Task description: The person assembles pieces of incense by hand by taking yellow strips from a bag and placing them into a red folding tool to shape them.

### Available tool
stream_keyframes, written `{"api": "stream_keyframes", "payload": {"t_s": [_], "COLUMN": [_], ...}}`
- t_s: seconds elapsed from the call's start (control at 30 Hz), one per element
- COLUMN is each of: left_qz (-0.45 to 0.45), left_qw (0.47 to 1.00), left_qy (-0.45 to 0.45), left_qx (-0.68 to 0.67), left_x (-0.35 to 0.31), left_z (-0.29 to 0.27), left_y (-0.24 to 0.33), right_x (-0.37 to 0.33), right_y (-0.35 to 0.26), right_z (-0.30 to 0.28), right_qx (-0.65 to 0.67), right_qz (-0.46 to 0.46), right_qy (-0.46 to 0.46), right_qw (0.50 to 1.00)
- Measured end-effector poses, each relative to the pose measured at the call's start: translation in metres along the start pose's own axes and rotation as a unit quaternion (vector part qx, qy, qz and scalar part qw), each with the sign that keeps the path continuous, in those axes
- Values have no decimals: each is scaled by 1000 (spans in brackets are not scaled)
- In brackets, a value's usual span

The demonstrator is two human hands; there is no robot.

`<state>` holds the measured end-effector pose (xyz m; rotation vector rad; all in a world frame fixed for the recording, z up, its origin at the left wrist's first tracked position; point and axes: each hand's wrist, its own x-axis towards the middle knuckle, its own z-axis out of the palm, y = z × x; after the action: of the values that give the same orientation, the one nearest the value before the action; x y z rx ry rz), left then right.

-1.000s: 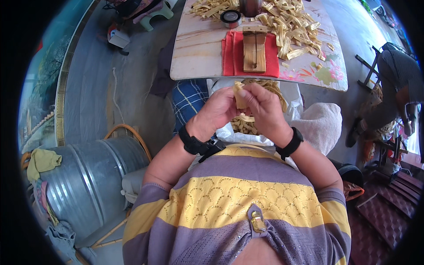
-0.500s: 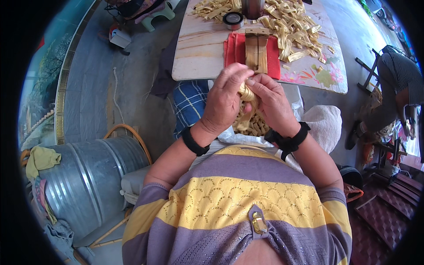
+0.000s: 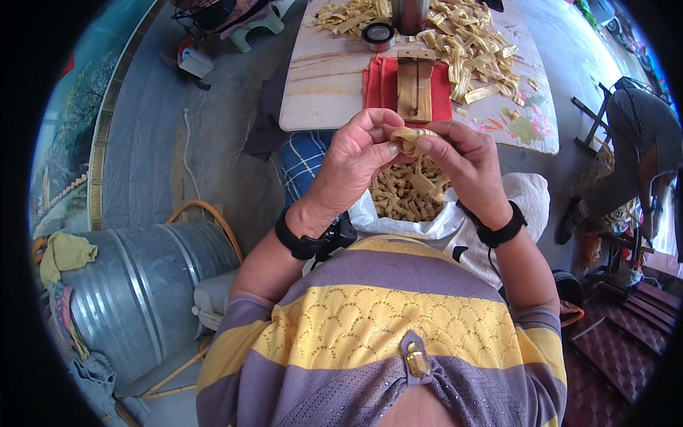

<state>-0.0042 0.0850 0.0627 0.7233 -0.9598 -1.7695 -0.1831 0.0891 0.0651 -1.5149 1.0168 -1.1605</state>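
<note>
Between both hands, a pale yellow flat strip (image 3: 408,141) is bunched into a small knot-like bundle. My left hand (image 3: 348,162) pinches its left side with thumb and fingers. On the other side, my right hand (image 3: 471,158) grips it, the thumb lying across the front. Right below sits an open white bag (image 3: 420,229) holding many small knotted pieces (image 3: 407,193) of the same yellow material. Just beyond my fingers, a wooden block with a thin dark rod (image 3: 415,92) rests on a red cloth (image 3: 442,91).
A pile of loose yellow strips (image 3: 471,48) covers the back right of the table (image 3: 324,78). A dark cylinder (image 3: 410,16) and a round black-topped tin (image 3: 378,35) stand there. At left lies a metal drum (image 3: 149,285). A person (image 3: 647,121) bends over at far right.
My hands have turned and drawn slightly apart, thumbs now toward me. The strip's hanging part no longer dangles over the bag, so more of the knotted pieces show.
</note>
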Motion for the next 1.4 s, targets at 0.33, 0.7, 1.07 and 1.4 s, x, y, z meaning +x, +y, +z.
{"api": "stream_keyframes", "payload": {"t_s": [0.33, 0.7, 1.07, 1.4], "left_qz": [26, -91, 262, 280], "left_qw": [979, 992, 739, 598], "left_qy": [-1, -88, 28, -60], "left_qx": [204, 12, 620, 749], "left_x": [-1, -5, 1, 10], "left_z": [-3, 7, -10, -31], "left_y": [1, 12, 20, -19], "right_x": [-4, 4, 6, -9], "right_y": [-4, 5, 7, 26], "right_z": [4, -6, -7, 9], "right_qx": [193, 307, 250, 116], "right_qz": [154, 213, 188, 297], "right_qy": [-45, 21, -2, -123], "right_qw": [968, 927, 950, 940]}}
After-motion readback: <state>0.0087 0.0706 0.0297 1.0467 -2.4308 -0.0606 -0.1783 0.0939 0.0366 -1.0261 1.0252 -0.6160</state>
